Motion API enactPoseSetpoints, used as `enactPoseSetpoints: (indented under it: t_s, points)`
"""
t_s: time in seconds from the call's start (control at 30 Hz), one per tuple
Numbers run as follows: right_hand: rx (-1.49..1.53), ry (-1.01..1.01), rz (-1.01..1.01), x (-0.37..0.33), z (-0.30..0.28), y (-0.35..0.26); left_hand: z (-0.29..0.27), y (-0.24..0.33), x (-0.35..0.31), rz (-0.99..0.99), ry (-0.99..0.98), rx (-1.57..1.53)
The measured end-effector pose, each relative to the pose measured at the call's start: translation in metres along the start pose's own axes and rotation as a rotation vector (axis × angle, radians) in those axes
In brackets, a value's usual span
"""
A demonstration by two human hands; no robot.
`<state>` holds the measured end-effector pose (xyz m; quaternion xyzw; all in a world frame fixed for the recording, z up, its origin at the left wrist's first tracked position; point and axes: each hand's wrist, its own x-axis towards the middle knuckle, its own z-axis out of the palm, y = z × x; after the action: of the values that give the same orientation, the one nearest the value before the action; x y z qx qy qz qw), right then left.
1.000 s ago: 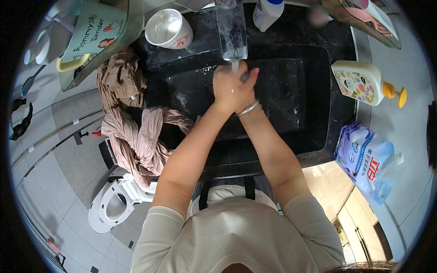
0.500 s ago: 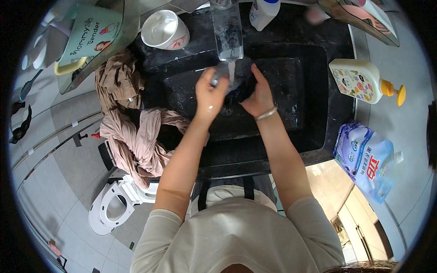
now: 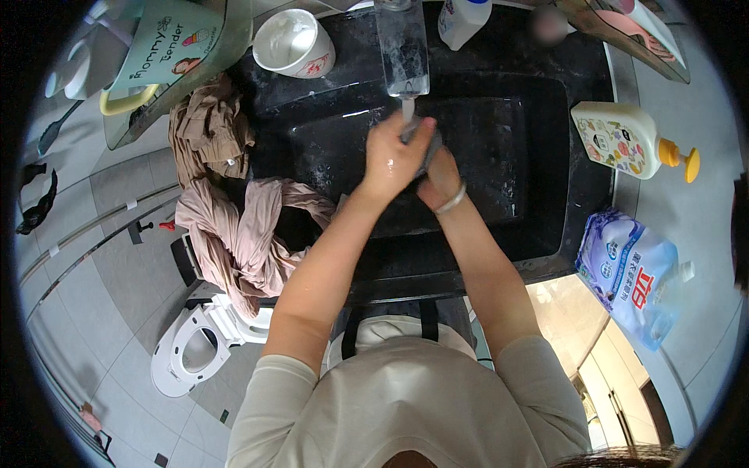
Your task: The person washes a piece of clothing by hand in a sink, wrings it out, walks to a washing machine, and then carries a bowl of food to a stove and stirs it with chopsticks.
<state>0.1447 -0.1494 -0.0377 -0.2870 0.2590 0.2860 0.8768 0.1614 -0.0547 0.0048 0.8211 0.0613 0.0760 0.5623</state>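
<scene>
Beige fabric of the wearer's shirt (image 3: 390, 390) fills the bottom of my view, with both bare forearms reaching forward from its short sleeves. On my left, a pale pink garment (image 3: 265, 226) lies twisted over the near corner of the sink; on the right, beside the sink, I see a blue and purple refill pouch (image 3: 628, 273) with a capped spout.

Farther in, I have two hands close together over the black sink (image 3: 484, 156) — a small dark grey cloth (image 3: 432, 148) is between them, just below the tap. The left hand (image 3: 390, 160) is curled around the cloth, a bright fleck on its back. The right hand (image 3: 442, 175), wearing a pale bracelet (image 3: 451, 199) at the wrist, sits just beside it against the cloth; with its fingers blurred and partly hidden, I cannot tell whether it grips.

Water (image 3: 408, 108) falls from the tap (image 3: 404, 54) onto the fingers. A crumpled brown garment (image 3: 207, 129) rests left of the sink, and a cream pump bottle (image 3: 616, 140) with a yellow head lies along my right. At the far side, the black surface (image 3: 351, 58) carries a white tub (image 3: 292, 45), whitish inside — and a white bottle (image 3: 464, 23) with a blue cap.
</scene>
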Motion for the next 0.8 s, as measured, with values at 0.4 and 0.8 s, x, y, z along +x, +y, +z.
enactPoseSetpoints:
  t_s: [0.4, 0.8]
  points:
    - [-1.534, -0.243, -0.288, -0.112, -0.044, -0.073, -0.09, -0.027, -0.079, -0.03, -0.61, 0.364]
    - [-1.483, -0.337, 0.139, -0.133, -0.053, -0.068, -0.093, -0.024, -0.126, 0.329, -0.784, 0.483]
